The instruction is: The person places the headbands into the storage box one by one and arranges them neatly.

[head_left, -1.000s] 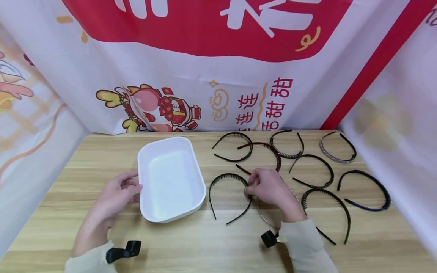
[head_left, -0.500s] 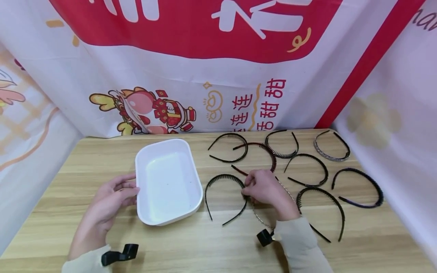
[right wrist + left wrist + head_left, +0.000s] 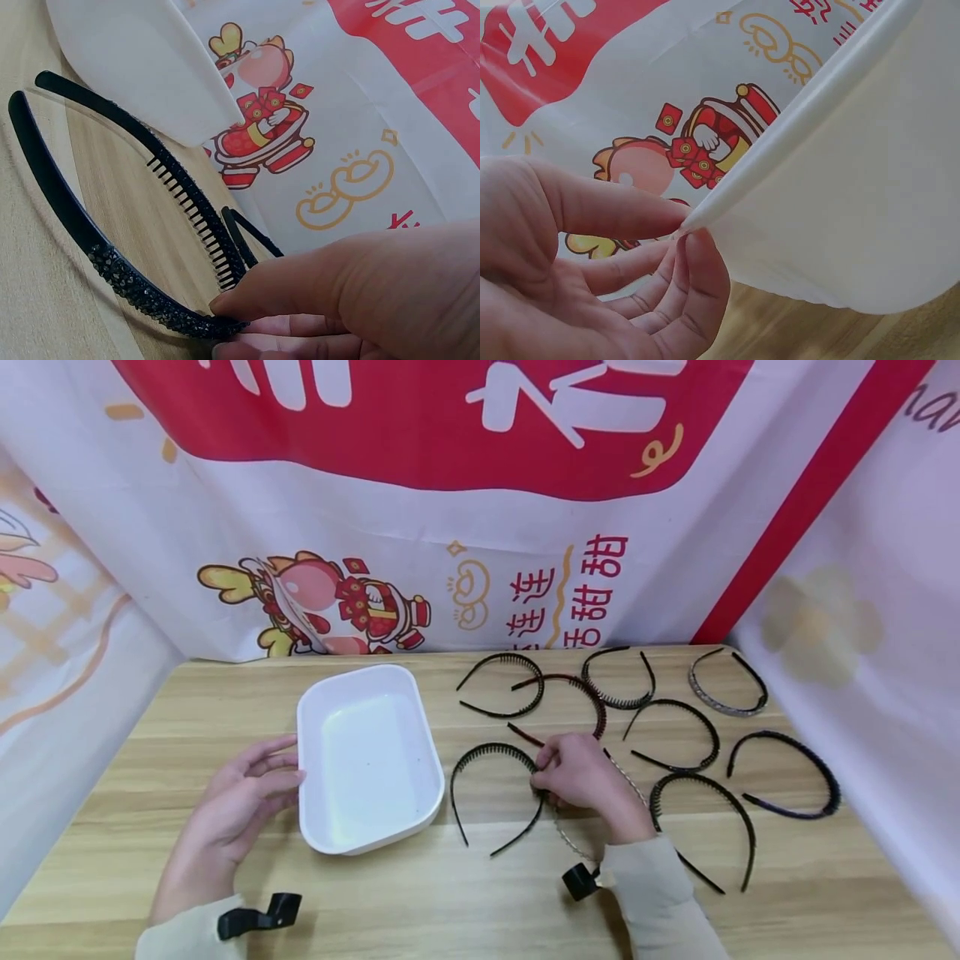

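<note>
A white plastic basin (image 3: 371, 768) stands on the table in the left half of the head view. My left hand (image 3: 236, 806) is at its left side; in the left wrist view, thumb and forefinger pinch the basin's rim (image 3: 780, 161). To the right of the basin is a black toothed headband (image 3: 491, 749), its two ends toward me. My right hand (image 3: 588, 777) pinches the right side of its arc between thumb and fingers. The right wrist view shows dark sparkling stones (image 3: 146, 300) along its outer face. A thin twisted metallic headband (image 3: 573, 839) is partly hidden under my right hand.
Behind and right of my right hand lie several more headbands, among them a dark red one (image 3: 600, 706), a silvery glittering one (image 3: 723, 706) and a dark blue one (image 3: 825, 777). A printed white and red cloth (image 3: 420, 560) hangs along the table's back edge.
The head view has shifted slightly, so everything sits a little further left in it than one second ago. Both hands keep their places at the basin and the headband.
</note>
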Motion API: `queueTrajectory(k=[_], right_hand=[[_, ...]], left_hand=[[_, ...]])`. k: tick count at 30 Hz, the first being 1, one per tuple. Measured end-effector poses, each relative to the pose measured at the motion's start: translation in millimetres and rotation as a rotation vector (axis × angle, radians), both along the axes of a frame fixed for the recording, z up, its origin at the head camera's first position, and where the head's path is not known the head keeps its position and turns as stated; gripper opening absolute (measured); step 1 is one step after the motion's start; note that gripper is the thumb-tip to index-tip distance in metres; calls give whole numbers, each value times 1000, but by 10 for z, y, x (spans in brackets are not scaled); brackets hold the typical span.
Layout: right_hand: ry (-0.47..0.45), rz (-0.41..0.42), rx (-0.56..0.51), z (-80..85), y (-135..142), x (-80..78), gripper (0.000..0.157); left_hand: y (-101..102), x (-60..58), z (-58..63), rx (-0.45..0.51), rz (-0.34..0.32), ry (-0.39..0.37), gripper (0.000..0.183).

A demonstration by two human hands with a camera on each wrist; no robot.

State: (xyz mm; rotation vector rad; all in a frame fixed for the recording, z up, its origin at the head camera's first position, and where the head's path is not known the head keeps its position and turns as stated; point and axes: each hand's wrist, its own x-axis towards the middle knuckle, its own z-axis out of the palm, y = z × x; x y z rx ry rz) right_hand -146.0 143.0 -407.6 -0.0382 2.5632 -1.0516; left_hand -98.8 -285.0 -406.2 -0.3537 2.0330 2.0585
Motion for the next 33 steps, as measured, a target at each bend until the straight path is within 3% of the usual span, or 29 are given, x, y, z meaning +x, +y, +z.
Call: queueTrajectory(k=[11,23,33], right_hand=[[8,-49,-39,-37,23,-8,13],[10,-59,-146,-54,50,-11,16],[21,-81,-246,15,166,-27,22]], left_hand=[[27,-17,-43,116,37,50,67],[7,-11,-48,137,56,39,72],[20,-3,-50,152,66,51,60]])
